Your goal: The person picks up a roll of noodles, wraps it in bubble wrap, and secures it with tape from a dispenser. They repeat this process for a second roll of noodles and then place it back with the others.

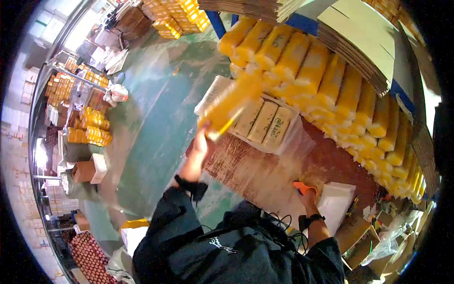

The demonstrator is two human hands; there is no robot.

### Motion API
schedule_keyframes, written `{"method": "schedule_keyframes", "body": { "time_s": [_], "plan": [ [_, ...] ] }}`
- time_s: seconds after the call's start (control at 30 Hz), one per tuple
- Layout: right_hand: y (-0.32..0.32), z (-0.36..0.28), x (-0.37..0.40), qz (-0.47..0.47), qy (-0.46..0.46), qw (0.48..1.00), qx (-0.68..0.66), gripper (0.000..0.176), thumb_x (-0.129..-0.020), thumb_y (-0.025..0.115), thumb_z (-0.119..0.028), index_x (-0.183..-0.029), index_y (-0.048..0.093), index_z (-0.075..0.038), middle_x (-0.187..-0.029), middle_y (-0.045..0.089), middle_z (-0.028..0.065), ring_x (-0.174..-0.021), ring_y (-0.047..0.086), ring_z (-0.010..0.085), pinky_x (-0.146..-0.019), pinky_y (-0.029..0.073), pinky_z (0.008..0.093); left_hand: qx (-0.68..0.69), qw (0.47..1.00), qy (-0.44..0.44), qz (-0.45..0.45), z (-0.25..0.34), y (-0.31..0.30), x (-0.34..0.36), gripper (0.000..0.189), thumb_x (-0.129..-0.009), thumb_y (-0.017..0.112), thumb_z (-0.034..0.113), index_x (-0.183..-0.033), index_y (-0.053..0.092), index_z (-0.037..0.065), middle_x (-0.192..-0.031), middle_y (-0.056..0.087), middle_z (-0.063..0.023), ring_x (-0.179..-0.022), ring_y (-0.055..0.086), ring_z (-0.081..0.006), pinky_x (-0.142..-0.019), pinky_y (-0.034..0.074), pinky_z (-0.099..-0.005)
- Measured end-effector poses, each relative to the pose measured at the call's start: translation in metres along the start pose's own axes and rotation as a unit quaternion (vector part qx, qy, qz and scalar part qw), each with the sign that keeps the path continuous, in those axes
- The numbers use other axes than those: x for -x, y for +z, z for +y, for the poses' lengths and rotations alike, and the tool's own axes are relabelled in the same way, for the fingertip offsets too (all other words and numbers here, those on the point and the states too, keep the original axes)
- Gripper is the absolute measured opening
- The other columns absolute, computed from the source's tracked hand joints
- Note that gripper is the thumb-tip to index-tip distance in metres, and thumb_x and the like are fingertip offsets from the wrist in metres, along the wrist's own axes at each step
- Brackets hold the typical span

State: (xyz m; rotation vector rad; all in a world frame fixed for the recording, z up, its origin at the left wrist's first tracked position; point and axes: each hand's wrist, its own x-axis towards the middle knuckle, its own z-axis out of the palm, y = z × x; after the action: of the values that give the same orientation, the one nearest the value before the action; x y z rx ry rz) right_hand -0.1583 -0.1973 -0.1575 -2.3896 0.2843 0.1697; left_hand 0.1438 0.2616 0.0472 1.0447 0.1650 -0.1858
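In the head view, my left hand is raised and closed on the near end of a long yellow-wrapped package, which is smeared by motion. Below the package, cream-coloured bundles with dark handwriting lie side by side in clear plastic. My right hand is low on the right, fingers wrapped round a small orange tool; its exact kind does not show. Right beside that hand lies a flat white sheet or bag on the worn reddish-brown table.
Long yellow-wrapped packages are stacked along the far right side. Flat cardboard sheets lie above them. Loose plastic and open cartons sit at lower right. More yellow stacks and a cardboard box stand on the green floor at left.
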Motion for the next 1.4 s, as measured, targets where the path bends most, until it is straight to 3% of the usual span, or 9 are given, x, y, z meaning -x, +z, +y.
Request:
{"method": "schedule_keyframes", "body": {
  "time_s": [0.27,0.4,0.53,0.67,0.77,0.93,1.03,1.1,1.4],
  "plan": [
    [-0.055,0.023,0.010,-0.007,0.232,0.972,-0.042,0.028,-0.079,0.078,-0.023,-0.099,0.069,-0.006,-0.102,0.070,0.0173,-0.099,0.066,0.0341,-0.088,0.052,0.0451,-0.052,0.983,0.174,-0.006,0.089,0.159,-0.218,0.053,-0.089,0.077,0.030,-0.131,0.055,0.007,-0.124,0.066,-0.0105,-0.114,0.066,-0.0251,-0.096,0.054,-0.0413],
    [-0.055,0.080,0.057,0.205,0.199,0.956,0.070,0.050,-0.078,0.079,-0.019,-0.122,0.059,-0.004,-0.118,0.061,0.0213,-0.110,0.059,0.0405,-0.098,0.048,0.0500,-0.558,0.704,0.383,0.217,0.087,0.193,-0.256,0.082,-0.068,0.088,0.037,-0.132,0.052,0.003,-0.121,0.065,-0.0211,-0.110,0.064,-0.0376,-0.095,0.051,-0.0476],
    [-0.071,0.077,0.083,0.155,0.407,0.888,0.147,0.088,-0.075,0.087,-0.031,-0.141,0.038,0.001,-0.137,0.046,0.0254,-0.126,0.051,0.0442,-0.105,0.048,0.0509,-0.489,0.737,0.429,0.184,0.062,0.184,-0.276,0.084,-0.066,0.088,0.039,-0.131,0.052,0.001,-0.118,0.064,-0.0212,-0.111,0.062,-0.0394,-0.097,0.050,-0.0473],
    [-0.018,0.182,0.130,0.046,0.410,0.902,0.129,0.106,-0.070,0.089,-0.046,-0.144,0.032,0.005,-0.140,0.041,0.0267,-0.129,0.049,0.0459,-0.106,0.048,0.0508,-0.489,0.730,0.424,0.220,0.055,0.198,-0.274,0.086,-0.066,0.088,0.041,-0.132,0.051,-0.001,-0.118,0.063,-0.0207,-0.113,0.061,-0.0388,-0.098,0.049,-0.0475],
    [-0.046,0.123,0.104,0.007,0.481,0.867,0.135,0.110,-0.071,0.088,-0.047,-0.146,0.028,0.007,-0.140,0.040,0.0280,-0.129,0.049,0.0457,-0.105,0.049,0.0503,-0.497,0.715,0.434,0.230,0.051,0.191,-0.294,0.093,-0.064,0.089,0.041,-0.134,0.047,-0.003,-0.125,0.060,-0.0229,-0.117,0.059,-0.0396,-0.100,0.048,-0.0476],
    [-0.020,0.169,0.109,0.039,0.435,0.873,0.218,0.090,-0.080,0.081,-0.040,-0.142,0.034,0.006,-0.138,0.044,0.0294,-0.127,0.051,0.0437,-0.104,0.049,0.0489,-0.485,0.799,0.348,0.071,0.073,0.191,-0.238,0.106,-0.070,0.087,0.043,-0.147,0.034,-0.008,-0.142,0.048,-0.0304,-0.134,0.046,-0.0450,-0.110,0.040,-0.0514],
    [-0.028,0.215,0.120,-0.026,0.335,0.907,0.255,0.057,-0.085,0.075,-0.032,-0.124,0.055,0.004,-0.128,0.060,0.0261,-0.115,0.062,0.0429,-0.093,0.054,0.0487,-0.512,0.693,0.507,0.025,0.005,0.124,-0.261,0.103,-0.082,0.080,0.039,-0.153,0.022,-0.009,-0.152,0.036,-0.0342,-0.143,0.035,-0.0491,-0.116,0.035,-0.0522],
    [-0.044,0.184,0.118,0.019,0.352,0.918,0.185,0.044,-0.085,0.075,-0.029,-0.115,0.062,0.002,-0.114,0.069,0.0229,-0.107,0.066,0.0407,-0.090,0.055,0.0489,-0.531,0.724,0.440,0.010,-0.005,0.122,-0.251,0.095,-0.093,0.069,0.035,-0.156,0.014,-0.010,-0.159,0.022,-0.0368,-0.147,0.027,-0.0519,-0.119,0.031,-0.0514],
    [-0.040,0.141,0.106,-0.018,0.405,0.895,0.187,0.063,-0.083,0.080,-0.043,-0.124,0.054,-0.003,-0.128,0.059,0.0213,-0.113,0.061,0.0416,-0.095,0.053,0.0479,-0.533,0.725,0.437,-0.001,-0.019,0.129,-0.271,0.083,-0.097,0.063,0.029,-0.157,0.017,-0.006,-0.162,0.019,-0.0340,-0.148,0.026,-0.0490,-0.119,0.030,-0.0488]
  ]
}}
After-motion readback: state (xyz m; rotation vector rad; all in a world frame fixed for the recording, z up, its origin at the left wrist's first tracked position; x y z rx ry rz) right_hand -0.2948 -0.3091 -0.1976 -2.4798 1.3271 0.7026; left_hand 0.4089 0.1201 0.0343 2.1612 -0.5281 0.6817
